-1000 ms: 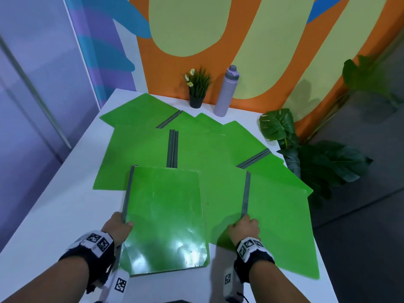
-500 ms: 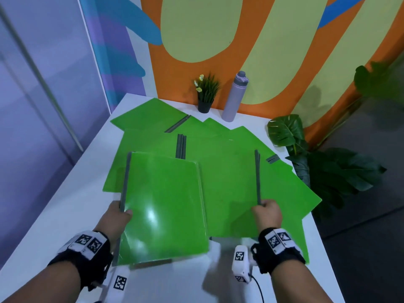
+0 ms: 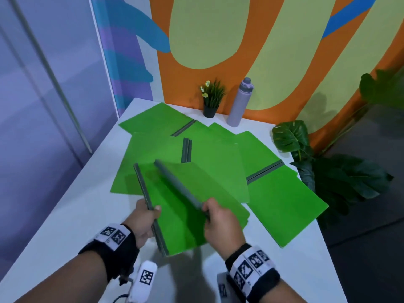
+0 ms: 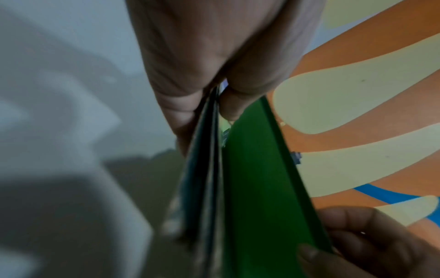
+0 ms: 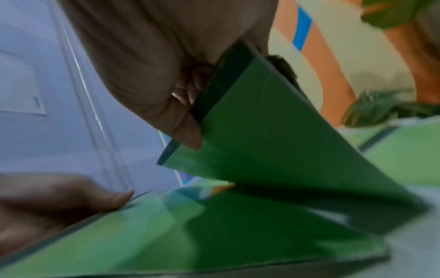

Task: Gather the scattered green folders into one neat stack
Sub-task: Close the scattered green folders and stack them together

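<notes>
Item: green folders, several, on a white counter.

Held stack: gripped at its grey spine by the left hand, thumb on top and the other fingers beneath, near the counter's front edge. The left wrist view shows two or three spines pressed together in that pinch, so this looks to be the growing pile. Holding by the spine probably keeps the covers shut and the edges lined up.

Incoming folder: the right hand grips the near end of its spine, fingers curled round it. It hangs tilted over the held stack, spine raised, far edge drooping toward the loose folders. Its spine points at an angle to the stack's spine; judged to be mid-way to being laid on top, so it needs turning until the spines run parallel.

Loose folders: at least four, overlapping in a fan across the middle and far counter, spines pointing different ways. One reaches the right edge of the counter. Most of the task seems left to do.

Appearance: bright green, thin, flat, glossy covers with narrow grey spine bars. Covers look flexible, and slick enough to slide off one another.

Also present: small potted plant and lilac bottle at the far wall; leafy plant off to the right.
</notes>
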Demonstrator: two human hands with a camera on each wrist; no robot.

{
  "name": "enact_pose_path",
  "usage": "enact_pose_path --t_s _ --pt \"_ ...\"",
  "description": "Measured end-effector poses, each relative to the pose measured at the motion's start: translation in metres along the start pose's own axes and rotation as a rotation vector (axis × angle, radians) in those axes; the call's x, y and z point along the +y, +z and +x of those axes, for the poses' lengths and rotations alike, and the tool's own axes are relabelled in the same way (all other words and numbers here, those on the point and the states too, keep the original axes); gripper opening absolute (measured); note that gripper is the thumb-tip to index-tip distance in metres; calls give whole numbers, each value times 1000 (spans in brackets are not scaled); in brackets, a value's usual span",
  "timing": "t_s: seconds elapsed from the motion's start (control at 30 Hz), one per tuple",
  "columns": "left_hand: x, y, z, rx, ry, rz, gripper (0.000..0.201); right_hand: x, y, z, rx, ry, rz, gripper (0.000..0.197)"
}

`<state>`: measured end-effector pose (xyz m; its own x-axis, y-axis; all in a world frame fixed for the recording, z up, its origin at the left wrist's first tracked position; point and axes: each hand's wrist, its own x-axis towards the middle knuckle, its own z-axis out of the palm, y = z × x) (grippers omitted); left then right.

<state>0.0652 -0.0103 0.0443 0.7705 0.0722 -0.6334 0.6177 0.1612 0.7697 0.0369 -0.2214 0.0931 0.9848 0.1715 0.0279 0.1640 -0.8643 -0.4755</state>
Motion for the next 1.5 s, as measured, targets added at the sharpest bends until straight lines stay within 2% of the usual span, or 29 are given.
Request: enact_pose_path --t_s 0.07,0.13,0.2,0.27,0.37,0.43,0.5,0.57,0.63,0.67,0.73,0.8,0.87,0.93,1.0,1.07,1.17,1.27,1.37,1.5 --pt "-25 -9 16 24 -99 59 43 5 26 -11 -197 7 116 21" --pt "-35 -14 20 12 -155 97 63 16 44 -14 -327 18 169 28" --pt "-32 -12 8 8 -206 126 71 37 50 -8 -328 66 133 32" --pt "-36 -16 8 13 -204 182 81 64 50 2 -312 111 38 46" --pt "-43 -20 10 77 -190 316 100 88 54 8 -462 79 -122 61" --pt "-41 -16 5 77 -184 401 103 85 62 1 -564 18 -192 59" --pt "-42 -12 2 115 -145 467 90 76 71 -11 -569 -52 -232 58" --pt "-45 -13 6 144 -76 425 61 74 76 -17 -536 -105 -228 55" --pt "-45 -20 10 117 -31 361 46 78 75 -13 -453 -90 -146 54" --pt "-44 -23 12 90 -3 338 42 82 71 -9 -379 -37 -93 55" --pt "-31 -26 9 39 89 345 35 91 56 4 -204 174 31 64" --pt "-19 -25 7 -20 173 386 37 92 31 16 -140 437 304 74" --pt "-7 -18 9 -96 198 390 39 94 8 23 -162 579 594 72" --pt "3 -8 15 -122 233 388 33 96 -6 25 -110 618 721 62" --pt "11 5 26 -99 246 443 33 100 -13 26 27 642 792 53" --pt "16 16 41 -66 262 593 49 106 -17 27 132 681 819 48" --pt "17 23 64 -7 325 889 57 118 -23 24 218 728 836 48" --pt "9 20 87 4 232 1184 62 136 -23 17 291 772 827 48" --pt "1 10 94 37 127 1346 61 150 -22 12 327 805 822 49" --pt "1 -7 83 286 19 1496 51 158 -21 13 355 819 807 49"
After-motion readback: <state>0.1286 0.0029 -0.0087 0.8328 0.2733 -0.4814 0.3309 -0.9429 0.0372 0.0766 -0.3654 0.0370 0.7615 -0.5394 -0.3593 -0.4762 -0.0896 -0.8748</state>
